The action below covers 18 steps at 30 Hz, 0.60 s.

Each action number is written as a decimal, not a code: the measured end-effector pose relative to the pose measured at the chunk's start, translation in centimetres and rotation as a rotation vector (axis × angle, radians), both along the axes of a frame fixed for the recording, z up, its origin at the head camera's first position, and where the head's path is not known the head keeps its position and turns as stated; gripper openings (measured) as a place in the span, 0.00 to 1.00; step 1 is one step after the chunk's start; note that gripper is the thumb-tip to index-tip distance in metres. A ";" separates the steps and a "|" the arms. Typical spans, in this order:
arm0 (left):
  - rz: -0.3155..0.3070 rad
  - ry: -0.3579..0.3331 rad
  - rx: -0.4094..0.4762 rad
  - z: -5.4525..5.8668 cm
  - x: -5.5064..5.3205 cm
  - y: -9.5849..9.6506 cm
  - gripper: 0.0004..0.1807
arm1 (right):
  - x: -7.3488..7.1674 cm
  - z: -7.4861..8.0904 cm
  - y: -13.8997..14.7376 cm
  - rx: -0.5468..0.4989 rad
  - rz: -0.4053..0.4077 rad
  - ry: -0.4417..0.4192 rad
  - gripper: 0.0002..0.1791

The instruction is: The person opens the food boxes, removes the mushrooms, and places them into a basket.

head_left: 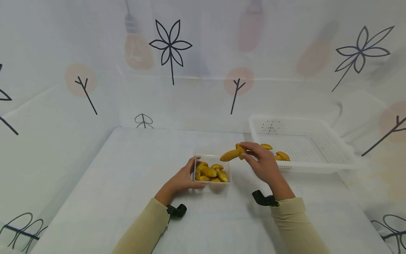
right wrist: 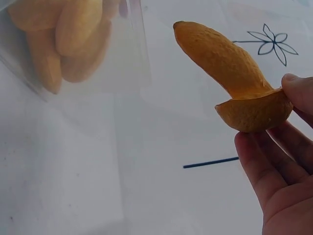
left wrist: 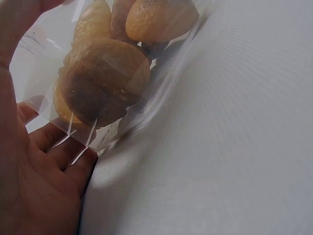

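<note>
A yellow-brown mushroom (right wrist: 222, 61) is pinched by its cap between the thumb and fingers of my right hand (head_left: 262, 164). Its stem points left, toward the right rim of a clear plastic box (head_left: 229, 171). My left hand (head_left: 182, 180) holds that box by its left side, thumb along the front and fingers round the back. Several mushrooms (head_left: 207, 171) lie heaped inside. The left wrist view shows the fingers (left wrist: 80, 169) against the clear wall, with a mushroom cap (left wrist: 107, 73) pressed close behind it.
To the right stands a white perforated basket (head_left: 317, 167), with a few more mushrooms (head_left: 282, 156) near its left front corner. A white cloth covers the table (head_left: 127, 197). Behind it hangs a white sheet (head_left: 196, 102) printed with plants and bulbs.
</note>
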<state>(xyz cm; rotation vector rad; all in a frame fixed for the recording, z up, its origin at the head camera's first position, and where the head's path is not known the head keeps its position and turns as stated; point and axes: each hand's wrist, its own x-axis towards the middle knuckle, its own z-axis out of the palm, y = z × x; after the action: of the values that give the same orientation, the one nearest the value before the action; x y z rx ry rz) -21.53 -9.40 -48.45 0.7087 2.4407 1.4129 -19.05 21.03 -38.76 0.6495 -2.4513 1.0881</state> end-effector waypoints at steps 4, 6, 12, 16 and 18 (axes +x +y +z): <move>-0.001 0.005 0.003 -0.1 0.0 0.0 0.59 | 0.0 0.1 0.5 -0.012 -0.005 0.004 0.20; -0.002 0.008 0.007 -0.1 0.0 0.0 0.58 | 0.0 0.2 0.8 -0.019 -0.009 0.008 0.20; -0.002 0.009 0.008 -0.2 0.0 0.0 0.58 | 0.0 0.0 1.8 -0.010 -0.041 0.010 0.21; 0.000 0.006 0.003 -0.2 -0.1 0.0 0.59 | 0.0 -0.1 2.5 -0.020 -0.053 0.009 0.21; -0.001 0.003 0.007 -0.3 -0.1 0.0 0.59 | 0.0 0.0 2.8 -0.027 -0.068 0.002 0.21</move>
<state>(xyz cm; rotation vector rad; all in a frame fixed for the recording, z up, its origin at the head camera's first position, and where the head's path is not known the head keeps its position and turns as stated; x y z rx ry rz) -21.62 -9.37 -48.71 0.7148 2.4384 1.4221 -19.03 23.87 -38.80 0.5542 -2.4345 1.0917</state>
